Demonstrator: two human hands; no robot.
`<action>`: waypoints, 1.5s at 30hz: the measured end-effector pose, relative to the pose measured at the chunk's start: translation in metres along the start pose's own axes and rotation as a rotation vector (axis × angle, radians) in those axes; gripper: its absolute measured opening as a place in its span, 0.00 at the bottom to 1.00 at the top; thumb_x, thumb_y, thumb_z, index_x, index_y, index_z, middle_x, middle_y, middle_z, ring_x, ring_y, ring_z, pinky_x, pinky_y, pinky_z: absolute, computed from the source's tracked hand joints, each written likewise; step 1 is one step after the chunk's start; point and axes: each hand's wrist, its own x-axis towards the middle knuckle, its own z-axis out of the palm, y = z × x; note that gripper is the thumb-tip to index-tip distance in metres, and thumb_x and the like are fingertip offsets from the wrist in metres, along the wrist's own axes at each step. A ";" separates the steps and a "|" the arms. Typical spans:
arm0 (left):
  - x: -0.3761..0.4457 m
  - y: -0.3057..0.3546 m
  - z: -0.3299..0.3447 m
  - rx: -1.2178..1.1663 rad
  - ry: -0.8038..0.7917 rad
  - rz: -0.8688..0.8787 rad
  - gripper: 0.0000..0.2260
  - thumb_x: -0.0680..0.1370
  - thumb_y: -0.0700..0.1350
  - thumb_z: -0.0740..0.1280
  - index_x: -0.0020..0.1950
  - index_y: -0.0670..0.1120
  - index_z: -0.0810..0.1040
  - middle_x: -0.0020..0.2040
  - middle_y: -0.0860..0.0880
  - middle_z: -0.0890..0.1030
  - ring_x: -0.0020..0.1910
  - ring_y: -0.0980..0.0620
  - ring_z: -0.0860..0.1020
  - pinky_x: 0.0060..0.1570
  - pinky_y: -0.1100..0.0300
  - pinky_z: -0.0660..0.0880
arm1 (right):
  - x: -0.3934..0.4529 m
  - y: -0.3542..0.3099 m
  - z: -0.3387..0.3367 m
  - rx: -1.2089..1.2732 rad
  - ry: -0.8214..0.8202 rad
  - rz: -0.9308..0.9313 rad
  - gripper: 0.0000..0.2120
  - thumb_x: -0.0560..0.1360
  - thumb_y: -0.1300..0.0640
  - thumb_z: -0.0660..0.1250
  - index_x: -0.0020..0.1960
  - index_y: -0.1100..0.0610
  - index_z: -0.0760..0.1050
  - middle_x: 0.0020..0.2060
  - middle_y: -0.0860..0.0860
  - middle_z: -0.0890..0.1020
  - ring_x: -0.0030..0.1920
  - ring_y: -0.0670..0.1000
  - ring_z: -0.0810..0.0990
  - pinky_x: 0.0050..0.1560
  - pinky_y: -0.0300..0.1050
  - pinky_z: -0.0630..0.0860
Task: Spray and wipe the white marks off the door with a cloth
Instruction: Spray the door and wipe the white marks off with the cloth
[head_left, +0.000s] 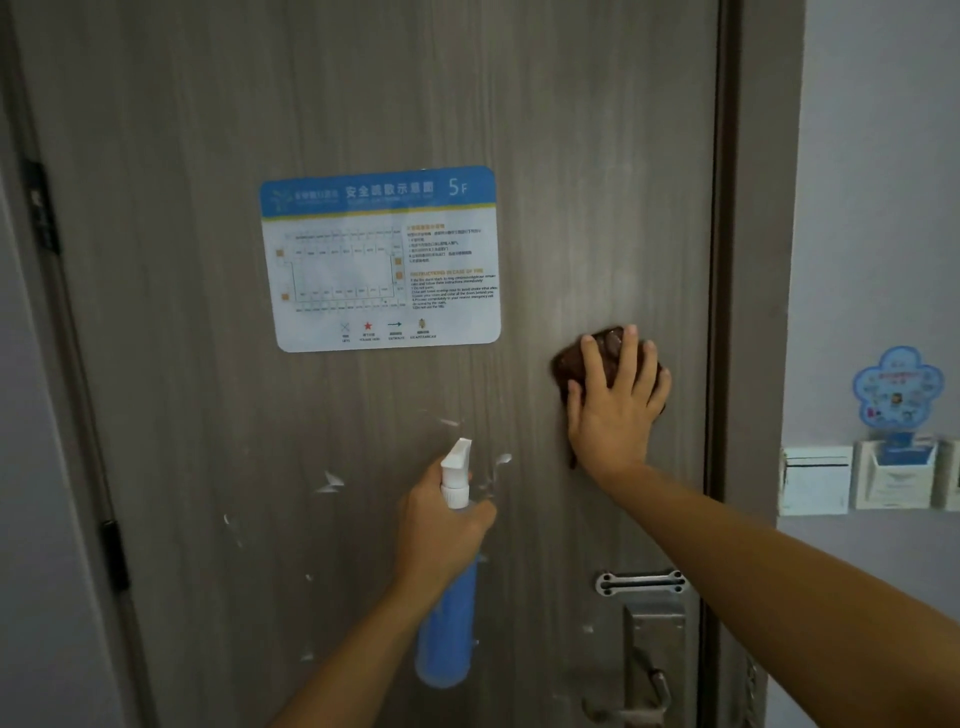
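**Cloth flat on the door, spray bottle held below the notice**

The right hand (615, 400) lies with its fingers straight and spread over a dark brown cloth (605, 351), pressing it flat against the door (571, 182). The cloth shows above the fingertips and to the left of the palm, bunched rather than spread out, and a strip of it hangs down beside the wrist. It sits on the right part of the door, near the frame edge and level with the bottom of the notice.

The left hand (441, 525) has its fingers curled round the neck of a blue spray bottle (447, 623), just under the white trigger head (456, 470), whose nozzle points up and toward the door. The bottle's body hangs below the hand, close to the wood.

The white marks (330, 483) are scattered over the lower left and middle of the door, around and to the left of the bottle, well apart from the cloth; one streak lies just right of the trigger head.

The door is grey-brown with a wood grain. A blue-and-white evacuation notice (382, 260) marked 5F is stuck above both hands. A metal lock plate with a lever handle (649, 654) sits at lower right, under the right forearm. Right of the frame, on a pale wall, are a blue flower-shaped sticker (896, 387) and a card holder (893, 473).
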 end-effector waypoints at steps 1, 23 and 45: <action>0.001 0.002 -0.001 0.019 0.008 -0.004 0.15 0.71 0.37 0.76 0.47 0.55 0.77 0.38 0.49 0.82 0.35 0.52 0.82 0.36 0.57 0.80 | 0.000 0.002 0.001 -0.003 0.004 -0.016 0.28 0.83 0.47 0.62 0.81 0.49 0.62 0.82 0.61 0.54 0.80 0.69 0.54 0.76 0.74 0.53; 0.014 0.017 -0.031 0.022 0.042 0.017 0.15 0.70 0.36 0.75 0.49 0.53 0.80 0.35 0.50 0.82 0.29 0.58 0.78 0.31 0.62 0.76 | -0.003 0.000 0.003 0.022 0.029 0.004 0.27 0.82 0.47 0.63 0.79 0.48 0.65 0.82 0.60 0.55 0.80 0.68 0.55 0.76 0.73 0.52; 0.035 -0.050 -0.064 -0.177 -0.409 0.018 0.14 0.67 0.38 0.75 0.49 0.51 0.80 0.34 0.50 0.81 0.30 0.56 0.79 0.30 0.61 0.77 | -0.052 -0.032 0.003 0.195 0.009 0.152 0.27 0.83 0.55 0.65 0.80 0.47 0.63 0.83 0.54 0.50 0.82 0.61 0.53 0.77 0.68 0.60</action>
